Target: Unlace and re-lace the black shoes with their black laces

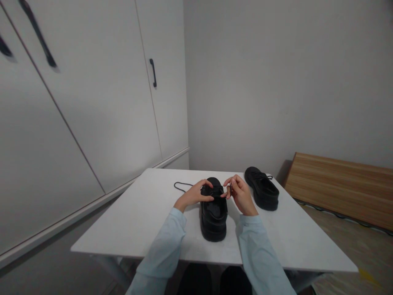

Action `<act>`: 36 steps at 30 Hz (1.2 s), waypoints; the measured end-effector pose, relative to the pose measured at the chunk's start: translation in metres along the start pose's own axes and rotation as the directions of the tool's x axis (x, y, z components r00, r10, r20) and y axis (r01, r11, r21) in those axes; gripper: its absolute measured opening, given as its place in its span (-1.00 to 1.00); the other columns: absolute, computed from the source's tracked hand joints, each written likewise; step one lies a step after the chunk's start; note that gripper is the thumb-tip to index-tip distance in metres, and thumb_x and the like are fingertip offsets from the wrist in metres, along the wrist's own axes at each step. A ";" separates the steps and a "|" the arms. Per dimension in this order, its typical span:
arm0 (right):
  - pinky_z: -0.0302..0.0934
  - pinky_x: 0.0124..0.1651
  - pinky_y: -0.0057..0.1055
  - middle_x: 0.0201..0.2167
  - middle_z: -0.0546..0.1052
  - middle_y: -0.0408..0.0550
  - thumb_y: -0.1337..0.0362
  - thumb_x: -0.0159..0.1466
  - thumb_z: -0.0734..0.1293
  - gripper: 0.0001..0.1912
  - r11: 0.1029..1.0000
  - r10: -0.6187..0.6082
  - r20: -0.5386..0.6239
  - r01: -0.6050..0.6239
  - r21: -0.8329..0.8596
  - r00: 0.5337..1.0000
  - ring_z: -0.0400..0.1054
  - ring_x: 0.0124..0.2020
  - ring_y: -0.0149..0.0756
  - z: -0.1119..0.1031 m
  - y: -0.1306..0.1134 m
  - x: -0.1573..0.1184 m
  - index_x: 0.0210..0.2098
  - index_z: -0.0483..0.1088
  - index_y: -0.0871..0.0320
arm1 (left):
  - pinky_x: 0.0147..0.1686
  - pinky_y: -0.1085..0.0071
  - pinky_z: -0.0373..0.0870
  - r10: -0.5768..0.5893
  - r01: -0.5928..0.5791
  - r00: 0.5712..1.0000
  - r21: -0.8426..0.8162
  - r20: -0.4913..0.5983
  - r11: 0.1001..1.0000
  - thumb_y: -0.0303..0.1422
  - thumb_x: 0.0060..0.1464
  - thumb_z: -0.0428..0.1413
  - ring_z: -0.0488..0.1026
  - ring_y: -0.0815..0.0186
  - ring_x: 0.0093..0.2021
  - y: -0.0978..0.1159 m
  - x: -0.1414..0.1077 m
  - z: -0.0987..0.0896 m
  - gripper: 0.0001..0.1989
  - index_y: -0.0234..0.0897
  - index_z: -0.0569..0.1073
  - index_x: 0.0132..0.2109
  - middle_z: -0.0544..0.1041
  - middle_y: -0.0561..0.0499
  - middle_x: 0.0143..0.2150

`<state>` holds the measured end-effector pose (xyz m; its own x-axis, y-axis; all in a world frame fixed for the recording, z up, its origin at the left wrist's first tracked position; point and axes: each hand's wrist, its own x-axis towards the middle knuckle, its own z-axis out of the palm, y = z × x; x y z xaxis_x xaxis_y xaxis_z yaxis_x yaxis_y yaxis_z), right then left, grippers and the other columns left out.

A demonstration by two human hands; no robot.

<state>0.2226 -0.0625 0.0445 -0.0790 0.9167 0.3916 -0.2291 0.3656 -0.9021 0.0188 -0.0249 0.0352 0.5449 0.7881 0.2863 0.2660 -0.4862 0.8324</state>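
Observation:
A black lace-up shoe [214, 229] stands on the white table in front of me, toe pointing away and heel nearest. My left hand [194, 194] grips the shoe's upper around the tongue and lacing, thumb nearer me and fingers over the far part. On the right side of the opening, my right hand [241, 196] is closed in a pinch on a thin dark lace end, close to the eyelets. A loose black shoelace [181, 183] loops out on the table beyond my left hand. My fingers hide most of the lacing.
The other black shoe [266, 198], with laces in it, stands toward the table's back right. The white table [147, 221] ends near my legs. White cabinets [101, 102] rise on the left, and a wood-grain board [340, 188] leans by the grey wall at right.

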 end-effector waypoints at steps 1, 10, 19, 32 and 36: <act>0.37 -0.49 -0.33 -0.58 0.40 -0.21 -0.02 0.25 0.25 -0.70 1.000 0.003 0.012 -0.003 0.008 1.000 0.19 -0.71 -0.46 0.000 -0.002 -0.001 -0.41 0.29 0.07 | 0.02 0.32 0.19 0.004 -0.004 1.000 0.007 0.003 1.000 -0.25 -0.16 0.28 0.33 0.19 -0.01 0.000 0.000 0.000 -0.59 -0.24 0.40 -0.13 0.41 -0.03 -0.08; 0.21 -0.73 -0.51 -0.48 0.41 -0.21 0.05 0.22 0.31 -0.71 0.988 0.013 0.192 -0.042 0.148 0.981 0.13 -0.78 -0.57 0.002 -0.010 -0.005 -0.46 0.28 0.12 | 0.00 0.33 0.21 -0.006 0.005 1.000 0.016 0.021 1.000 -0.20 -0.15 0.27 0.32 0.21 -0.05 0.002 0.000 0.000 -0.59 -0.25 0.39 -0.15 0.41 -0.01 -0.11; 0.36 -0.18 -0.24 -0.35 0.42 -0.08 0.21 0.17 0.39 -0.84 0.993 -0.066 0.332 0.031 0.110 0.941 0.41 -0.40 -0.34 -0.005 -0.012 -0.007 -0.49 0.50 0.13 | 0.09 0.28 0.20 -0.011 0.011 1.000 -0.056 0.003 0.998 -0.22 -0.21 0.31 0.34 0.18 0.06 -0.004 0.000 0.000 -0.49 -0.22 0.39 -0.07 0.44 -0.03 -0.02; 0.29 -0.13 -0.28 -0.31 0.46 -0.02 0.19 0.18 0.34 -0.80 0.991 -0.103 0.058 0.098 0.090 0.993 0.37 -0.27 -0.27 -0.003 -0.010 -0.001 -0.46 0.55 0.14 | -0.15 0.32 0.40 -0.093 0.237 0.787 0.161 -0.610 0.958 -0.40 0.05 0.06 0.49 0.29 -0.28 -0.040 0.013 -0.016 -0.90 -0.29 0.47 -0.31 0.56 -0.02 -0.32; 0.28 -0.19 -0.33 -0.40 0.48 -0.07 0.21 0.17 0.36 -0.84 0.992 -0.108 -0.130 0.115 0.044 0.986 0.36 -0.34 -0.31 -0.004 -0.002 0.005 -0.45 0.52 0.14 | -0.12 0.33 0.35 -0.066 0.362 0.824 0.432 -0.563 0.826 -0.46 0.07 0.05 0.47 0.27 -0.20 -0.048 0.011 -0.013 -0.84 -0.26 0.52 -0.24 0.56 -0.05 -0.23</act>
<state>0.2270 -0.0577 0.0476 0.0729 0.8848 0.4602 -0.2794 0.4611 -0.8422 0.0012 0.0117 0.0047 -0.0169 0.8938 0.4482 0.7603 -0.2797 0.5863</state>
